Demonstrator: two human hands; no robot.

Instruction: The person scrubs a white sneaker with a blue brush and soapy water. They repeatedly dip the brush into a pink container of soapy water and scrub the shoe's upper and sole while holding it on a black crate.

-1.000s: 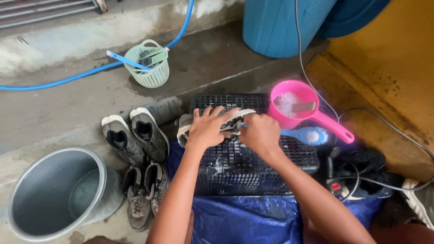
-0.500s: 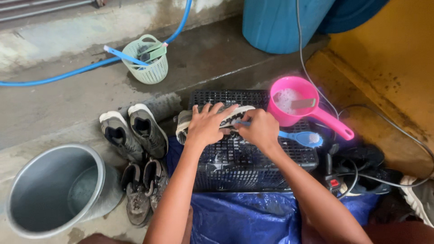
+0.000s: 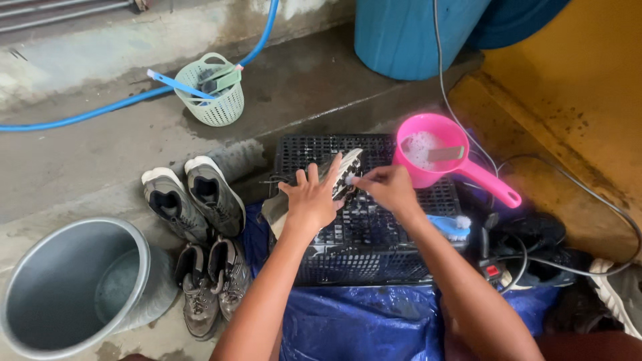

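Beyond the hands, at the far edge of the wet concrete floor (image 3: 321, 87), stands a big blue barrel (image 3: 408, 33), and a blue hose (image 3: 100, 112) runs along the wall to the left of it. Down to the left of the left hand sits a grey metal bucket (image 3: 60, 294) with a little water in it. Directly under both hands is an upturned black plastic crate (image 3: 374, 241) that serves as the bench, with a blue tarp (image 3: 361, 321) spread below it toward the person. On the crate lies a soapy cleated shoe (image 3: 341, 175), sole up: the left hand (image 3: 311, 200) presses flat on it with the fingers spread to hold it steady, while the right hand (image 3: 391, 187) is pinched shut on something small at the sole, too hidden to name. The step looks like scrubbing the studs; the next stroke would seem to call for a firm hold on the slippery shoe. Just beyond the right hand is a pink water dipper (image 3: 435, 150) holding suds, near enough to be knocked. Left of the left hand two pairs of sneakers (image 3: 194, 194) wait on the floor, and farther off a pale green basket (image 3: 214, 100) holds brushes. Just right of the right forearm lies a blue scrub brush (image 3: 449, 226), and beyond it cables (image 3: 568, 194) and a power strip (image 3: 493, 269) lie close to the wet work, which seems a hazard.
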